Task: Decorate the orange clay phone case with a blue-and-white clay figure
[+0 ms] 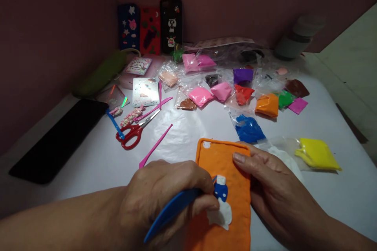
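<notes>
My left hand [165, 188] is closed around a blue clay modelling tool [173, 210], its tip touching or close to the figure. The orange phone case [240, 204] stands tilted towards me, its lower end cut off by the frame's bottom edge. A raised rim runs along its top, with a pale oval in the upper left corner. My right hand [271, 180] grips its right edge, thumb on the front. Stuck on the case is a small figure: a white top piece [220, 180], a blue part [222, 193] with white dots, and a white lower shape [222, 215].
Plastic packets of coloured clay, including blue [249, 129], yellow [319, 153] and orange [266, 105], spread behind the case. Red-handled scissors [132, 135], a pink tool [155, 145] and a black phone-like slab [59, 141] lie left. Decorated cases [150, 31] lean on the wall.
</notes>
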Demonstrator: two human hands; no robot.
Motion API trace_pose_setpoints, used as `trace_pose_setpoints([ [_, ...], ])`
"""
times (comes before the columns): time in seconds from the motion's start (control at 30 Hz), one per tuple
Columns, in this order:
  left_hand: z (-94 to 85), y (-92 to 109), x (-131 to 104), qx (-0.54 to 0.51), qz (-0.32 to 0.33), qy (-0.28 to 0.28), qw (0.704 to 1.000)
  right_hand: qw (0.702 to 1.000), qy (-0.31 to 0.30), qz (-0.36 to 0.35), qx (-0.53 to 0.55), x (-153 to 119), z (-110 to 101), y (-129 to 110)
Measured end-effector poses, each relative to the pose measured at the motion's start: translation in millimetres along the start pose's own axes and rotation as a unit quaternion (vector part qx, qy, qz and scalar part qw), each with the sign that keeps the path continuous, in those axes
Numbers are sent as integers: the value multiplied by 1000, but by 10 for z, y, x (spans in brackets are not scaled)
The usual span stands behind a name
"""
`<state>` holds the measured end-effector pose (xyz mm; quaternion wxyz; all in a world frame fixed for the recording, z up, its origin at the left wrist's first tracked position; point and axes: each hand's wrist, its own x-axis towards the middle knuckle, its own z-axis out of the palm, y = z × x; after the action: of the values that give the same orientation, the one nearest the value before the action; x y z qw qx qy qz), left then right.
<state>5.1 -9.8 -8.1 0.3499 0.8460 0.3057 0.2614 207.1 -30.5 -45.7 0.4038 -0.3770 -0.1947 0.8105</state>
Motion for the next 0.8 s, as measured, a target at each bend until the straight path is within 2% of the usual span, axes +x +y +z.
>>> trace_pose_setpoints([
  [0.4, -2, 5, -17, -24, -11, -13, 1000, 1000, 4, 1, -2, -8, 4, -10],
  [0.63, 19, -14, -17, 0, -2, -21, 1000, 1000, 17, -2, -18, -19, -18, -6],
  [0.8, 49, -31, -6, 0, 7, -13, 1000, 1000, -4, -4, 1, -3, -26, 6],
])
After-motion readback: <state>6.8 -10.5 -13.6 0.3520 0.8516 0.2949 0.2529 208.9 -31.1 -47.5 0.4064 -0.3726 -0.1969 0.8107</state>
